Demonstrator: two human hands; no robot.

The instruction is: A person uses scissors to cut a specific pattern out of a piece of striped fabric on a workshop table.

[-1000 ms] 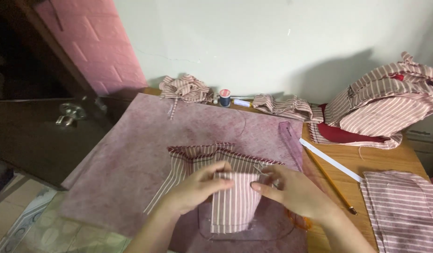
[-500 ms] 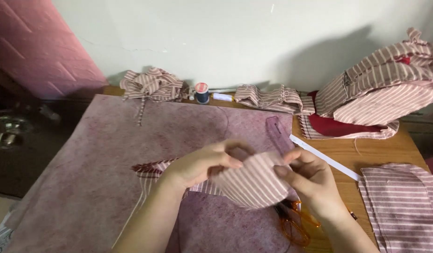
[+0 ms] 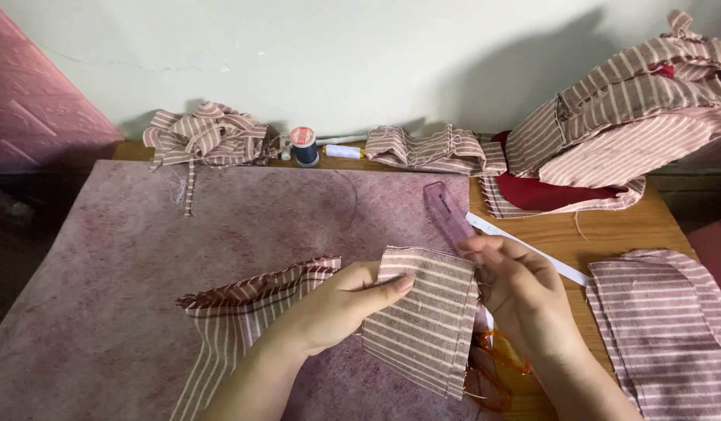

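Both hands on one striped fabric piece, pink-brown with pale stripes, held just above the mauve felt mat near the front edge of the tabletop.

Left hand: closed on the piece's left edge, thumb lying across the face, fingers behind it.

Right hand: gripping the right edge, fingers curled over the top corner. Fingertips partly hidden by the cloth, so exact pinch point is hard to tell.

The piece is roughly rectangular, tilted, lower edge frayed. Under the left wrist lies a second striped piece with a dark red trimmed edge, flat on the mat.

Orange-handled scissors sit below the right hand, mostly covered by the held piece. A clear pink ruler lies on the mat's right edge just above the hands; a white strip runs diagonally beside it.

Back row along the wall: bundle of striped scraps at left, dark blue thread spool, white spool lying on its side, another striped scrap pile. Right rear: tall stack of striped fabric over a red piece. Far right: flat stack of cut striped panels, well apart from the hands.
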